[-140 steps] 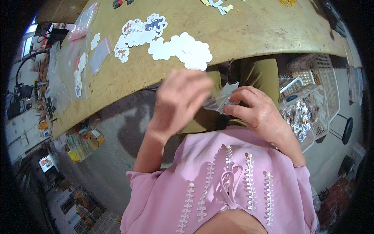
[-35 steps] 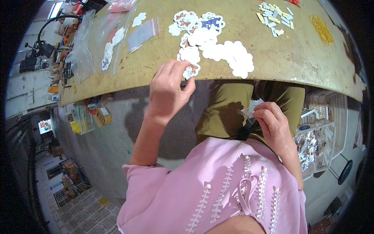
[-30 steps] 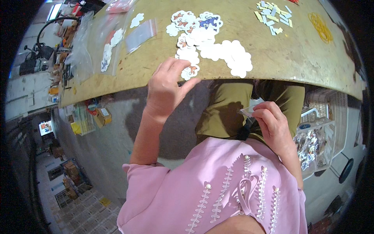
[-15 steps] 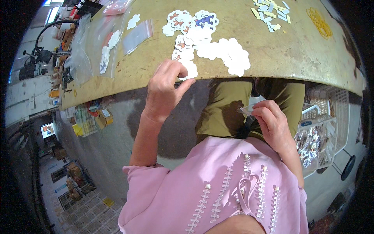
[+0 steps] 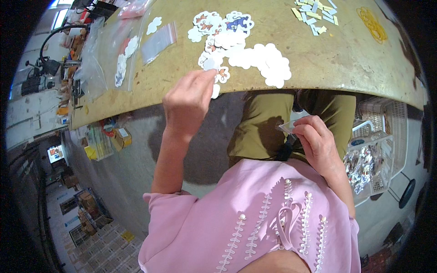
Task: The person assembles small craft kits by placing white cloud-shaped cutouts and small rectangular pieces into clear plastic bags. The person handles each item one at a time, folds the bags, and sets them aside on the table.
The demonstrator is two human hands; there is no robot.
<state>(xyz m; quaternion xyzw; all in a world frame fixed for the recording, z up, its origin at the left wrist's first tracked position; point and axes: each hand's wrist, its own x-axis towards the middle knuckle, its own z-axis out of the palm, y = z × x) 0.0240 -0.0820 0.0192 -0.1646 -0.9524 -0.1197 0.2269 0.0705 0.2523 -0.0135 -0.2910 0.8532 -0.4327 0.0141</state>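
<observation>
In the head view, the left hand (image 5: 189, 102) reaches up to the near edge of the desk (image 5: 346, 54), its fingertips pinched narrow on a white sticker (image 5: 216, 77) at the bottom of a pile of stickers (image 5: 241, 50). That pile lies just inside the near edge, about midway along it: scalloped white cut-outs, some face down, some showing small orange and blue figures.

The right hand (image 5: 318, 143) is down over the lap, well below the desk edge, with thumb and fingers closed on a small clear bag (image 5: 291, 127); the bag sticks out to the left of the fingertips.

Toward the desk's left end lie clear plastic bags (image 5: 157, 41), some with white cut-outs inside. Near the far right corner are scattered paper strips (image 5: 316, 16) and a cluster of yellow rubber bands (image 5: 373, 22). A white wire basket (image 5: 387, 136) stands under the desk at the right.
</observation>
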